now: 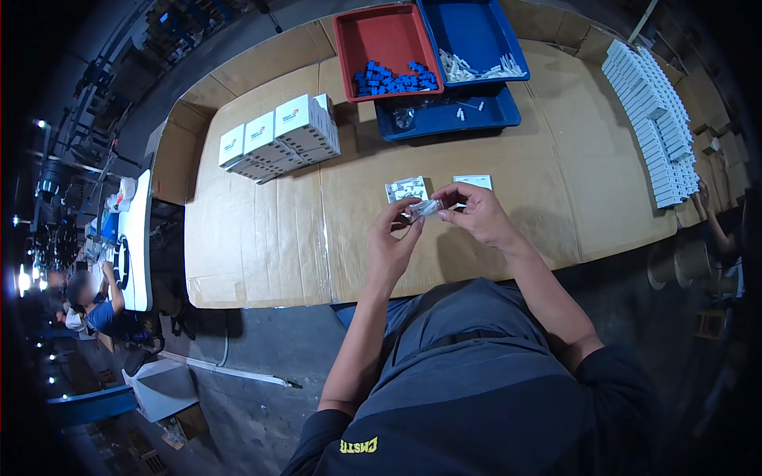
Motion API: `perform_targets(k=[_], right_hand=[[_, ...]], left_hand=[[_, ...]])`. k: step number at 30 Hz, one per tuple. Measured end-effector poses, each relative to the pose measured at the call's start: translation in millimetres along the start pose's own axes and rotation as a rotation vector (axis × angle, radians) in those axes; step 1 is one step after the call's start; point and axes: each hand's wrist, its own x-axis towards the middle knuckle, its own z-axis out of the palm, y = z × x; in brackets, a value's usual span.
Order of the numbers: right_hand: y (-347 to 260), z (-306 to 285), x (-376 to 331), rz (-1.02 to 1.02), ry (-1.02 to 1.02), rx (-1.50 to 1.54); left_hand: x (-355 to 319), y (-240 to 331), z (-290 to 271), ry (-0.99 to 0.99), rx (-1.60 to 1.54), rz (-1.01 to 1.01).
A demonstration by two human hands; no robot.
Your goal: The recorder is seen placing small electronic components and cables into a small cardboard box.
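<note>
Between my two hands is a small clear plastic bag point(426, 208) with something whitish inside; its contents are too small to name. My left hand point(391, 238) pinches its left end between thumb and fingers. The fingertips of my right hand point(482, 218) grip the other end. Just beyond my left fingers lies an open white box point(394, 190) with white and grey parts in it. A flat white piece, perhaps a lid point(475, 180), rests on the cardboard behind my right hand.
Stacked white boxes point(279, 136) stand at left. A red tray point(386, 36) holds blue parts, a blue tray point(474, 36) white sticks, above a lower blue tray point(500, 111). White box rows point(655, 127) line the right edge. Other people work at far left and right.
</note>
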Motion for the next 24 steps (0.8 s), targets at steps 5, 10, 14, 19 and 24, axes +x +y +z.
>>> perform_targets(k=[5, 10, 14, 19, 24], right_hand=[[13.9, -1.0, 14.1, 0.079, 0.011, -0.037], [29.2, 0.3, 44.5, -0.186, 0.121, -0.483], [41.1, 3.5, 61.3, -0.184, 0.106, -0.459], [56.1, 10.4, 62.6, -0.191, 0.046, -0.770], [61.8, 13.7, 65.5, -0.300, 0.062, -0.905]], left_hand=[[17.2, -11.7, -11.3, 0.000, 0.217, 0.124], [51.4, -43.4, -19.2, 0.014, 0.298, 0.281], [59.3, -47.2, -26.7, -0.067, 0.354, 0.257], [55.1, -63.3, -35.5, -0.056, 0.691, 0.314], [56.0, -77.2, -30.7, -0.007, 0.770, 0.362]])
